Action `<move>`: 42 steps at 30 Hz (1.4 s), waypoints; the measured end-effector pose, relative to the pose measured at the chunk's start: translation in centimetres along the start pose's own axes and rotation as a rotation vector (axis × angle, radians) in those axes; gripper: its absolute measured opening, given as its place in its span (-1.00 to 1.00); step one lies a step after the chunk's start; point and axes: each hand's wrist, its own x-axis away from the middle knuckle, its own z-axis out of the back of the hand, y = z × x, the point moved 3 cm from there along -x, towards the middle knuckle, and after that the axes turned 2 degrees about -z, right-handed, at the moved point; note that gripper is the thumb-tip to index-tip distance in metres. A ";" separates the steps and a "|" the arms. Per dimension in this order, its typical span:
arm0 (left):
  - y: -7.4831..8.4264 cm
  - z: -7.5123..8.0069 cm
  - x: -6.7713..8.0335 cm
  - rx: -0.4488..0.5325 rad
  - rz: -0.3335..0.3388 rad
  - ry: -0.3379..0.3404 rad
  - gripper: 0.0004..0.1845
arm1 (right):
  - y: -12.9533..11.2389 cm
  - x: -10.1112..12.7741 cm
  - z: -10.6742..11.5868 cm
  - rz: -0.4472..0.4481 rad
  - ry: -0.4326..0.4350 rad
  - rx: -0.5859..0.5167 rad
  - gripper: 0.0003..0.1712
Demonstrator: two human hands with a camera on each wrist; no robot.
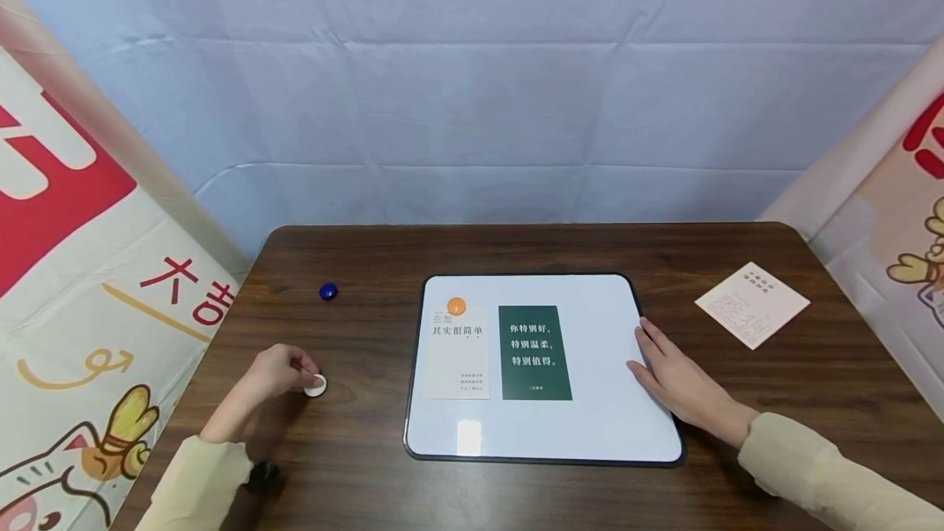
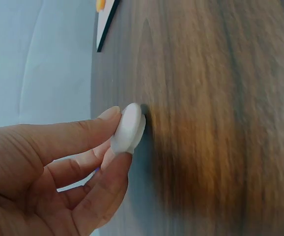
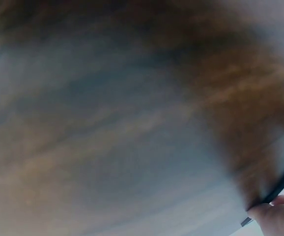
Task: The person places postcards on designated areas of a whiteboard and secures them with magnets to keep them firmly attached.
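The left hand (image 1: 276, 379) sat at the near left of the dark wood counter (image 1: 369, 269), its thumb and forefinger pinching a small white round magnet (image 1: 315, 386). In the left wrist view the magnet (image 2: 128, 128) stood on edge between the fingertips (image 2: 110, 114), with its rim touching or almost touching the counter surface. Farther off on the left part of the counter lay a blue magnet (image 1: 328, 292), well apart from the hand. A whiteboard (image 1: 612, 400) with a dark rim lay flat at the middle of the counter. On its left part lay a white card (image 1: 459, 359) with an orange magnet (image 1: 456, 306) on the card's far edge; just right of it lay a dark green card (image 1: 535, 352) with white characters, bearing no magnet. The right hand (image 1: 674, 375) rested flat with straight fingers on the right edge of the whiteboard, gripping nothing. The right wrist view was blurred and showed only a fingertip at the board's dark rim (image 3: 279, 189). At the far right of the counter, well apart from the board, lay a white printed leaflet (image 1: 752, 304). Pale sleeves covered both forearms. A light blue cloth hung behind the counter, and printed banners stood to the left and right.
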 end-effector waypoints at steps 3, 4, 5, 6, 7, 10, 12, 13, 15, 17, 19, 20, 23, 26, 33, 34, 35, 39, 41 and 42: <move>0.4 -0.3 -0.2 0.042 0.005 -0.014 -0.85 | 0.0 0.0 0.0 -0.002 0.000 -0.005 -0.28; 0.5 -0.3 -0.3 0.055 0.006 -0.016 -0.85 | -0.1 0.0 0.0 -0.003 0.000 -0.008 -0.28; 0.6 -0.4 -0.3 0.061 0.003 -0.018 -0.85 | -0.1 0.0 0.0 -0.004 0.001 -0.008 -0.28; 0.7 -0.5 -0.4 0.066 0.003 -0.019 -0.85 | -0.1 0.0 -0.1 -0.004 0.002 -0.010 -0.28; 0.8 -0.6 -0.4 0.068 0.000 -0.021 -0.85 | -0.1 0.1 -0.1 -0.006 0.003 -0.012 -0.27; 1.2 -0.7 -0.6 0.068 0.015 -0.019 -0.85 | -0.1 0.1 -0.2 -0.010 0.004 -0.012 -0.27; 1.6 -0.7 -0.8 0.065 0.016 -0.019 -0.84 | 0.0 0.2 -0.4 -0.011 0.004 -0.008 -0.27; 1.8 -0.7 -0.8 0.064 0.013 -0.019 -0.84 | 0.0 0.2 -0.4 -0.012 0.000 -0.006 -0.26; 2.2 -0.7 -1.0 0.067 0.006 -0.014 -0.83 | 0.0 0.2 -0.6 -0.013 -0.006 -0.004 -0.26; 2.6 -0.7 -1.2 0.072 -0.003 -0.014 -0.82 | 0.1 0.2 -0.7 -0.019 -0.015 -0.001 -0.25; 3.1 -0.7 -1.4 0.075 -0.009 -0.010 -0.83 | 0.1 0.2 -0.7 -0.023 -0.022 0.001 -0.25; 3.3 -0.8 -1.5 0.075 -0.014 -0.007 -0.83 | 0.1 0.2 -0.7 -0.023 -0.023 0.002 -0.25; 3.8 -0.9 -1.9 0.068 -0.028 -0.004 -0.83 | 0.1 0.2 -0.7 -0.020 -0.027 0.007 -0.24; 4.4 -1.0 -2.3 0.068 -0.040 -0.001 -0.83 | 0.1 0.3 -0.7 -0.017 -0.033 0.012 -0.24; 6.2 -1.4 -3.0 0.099 -0.096 -0.015 -0.84 | 0.0 0.2 -0.6 -0.015 -0.011 0.027 -0.25; 6.4 -1.5 -3.1 0.108 -0.103 -0.019 -0.85 | 0.0 0.2 -0.6 -0.015 -0.008 0.028 -0.25; 6.7 -1.5 -3.2 0.113 -0.107 -0.021 -0.85 | 0.0 0.2 -0.5 -0.015 -0.007 0.029 -0.25; 8.1 -2.0 -3.5 0.131 -0.121 -0.026 -0.85 | 0.0 0.2 -0.6 -0.021 -0.019 0.027 -0.24; 8.7 -2.3 -3.7 0.137 -0.125 -0.030 -0.85 | 0.1 0.2 -0.6 -0.022 -0.022 0.030 -0.24; 9.1 -2.4 -3.8 0.139 -0.129 -0.031 -0.85 | 0.1 0.2 -0.6 -0.022 -0.022 0.031 -0.24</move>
